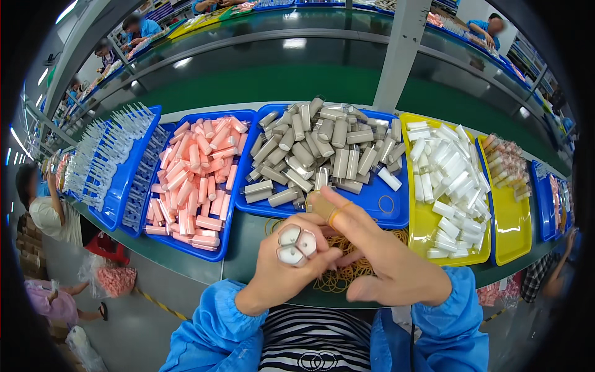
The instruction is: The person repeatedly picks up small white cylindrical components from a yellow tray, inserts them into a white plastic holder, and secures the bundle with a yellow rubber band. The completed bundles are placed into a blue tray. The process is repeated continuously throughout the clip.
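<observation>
My left hand [279, 263] is closed around a bundle of three tubes [296, 244], whose round white ends point up toward me. Just to its right, my right hand [387, 263] has its fingers stretched and its thumb spread apart. A tan rubber band [334, 216] loops over a finger of that hand, close to the far side of the bundle. Partly hidden under both hands lies a heap of rubber bands [341, 278]. Beyond them, a blue tray [372, 208] holds many grey tubes [322, 139] with clear ends and one stray white one.
Left of centre stands a blue tray of pink tubes [195, 180]; farther left, a blue tray [118, 198] holds clear, spiky pieces. A yellow tray [421, 239] of white tubes and another yellow tray [511, 242] stand right. A grey post [400, 56] rises behind. Other people work around.
</observation>
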`<move>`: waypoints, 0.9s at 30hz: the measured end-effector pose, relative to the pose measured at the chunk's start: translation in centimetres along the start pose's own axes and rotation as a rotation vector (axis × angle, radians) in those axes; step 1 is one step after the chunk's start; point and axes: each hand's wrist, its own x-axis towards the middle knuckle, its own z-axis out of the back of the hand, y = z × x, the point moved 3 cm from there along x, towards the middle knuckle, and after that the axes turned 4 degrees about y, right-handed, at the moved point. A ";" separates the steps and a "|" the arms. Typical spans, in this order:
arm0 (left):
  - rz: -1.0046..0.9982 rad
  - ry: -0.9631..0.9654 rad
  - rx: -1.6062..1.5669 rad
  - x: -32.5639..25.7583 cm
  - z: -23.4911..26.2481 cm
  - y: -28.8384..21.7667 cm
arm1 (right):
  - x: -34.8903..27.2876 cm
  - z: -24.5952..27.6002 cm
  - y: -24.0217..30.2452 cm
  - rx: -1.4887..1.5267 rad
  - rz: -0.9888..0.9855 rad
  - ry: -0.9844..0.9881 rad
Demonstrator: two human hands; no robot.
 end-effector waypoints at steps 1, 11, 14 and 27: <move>0.080 0.058 -0.074 -0.1 -0.2 -0.2 | -0.3 -0.2 -1.1 0.119 0.049 -0.051; 0.013 0.655 0.438 -0.6 -2.0 0.4 | 0.2 0.2 2.4 -0.675 0.179 0.187; 0.334 0.785 0.447 -0.6 -1.5 -0.4 | 0.1 1.7 -0.1 -0.713 0.166 0.163; -0.264 -0.603 0.154 0.3 1.6 -1.7 | -3.9 1.3 0.6 1.157 0.278 -0.394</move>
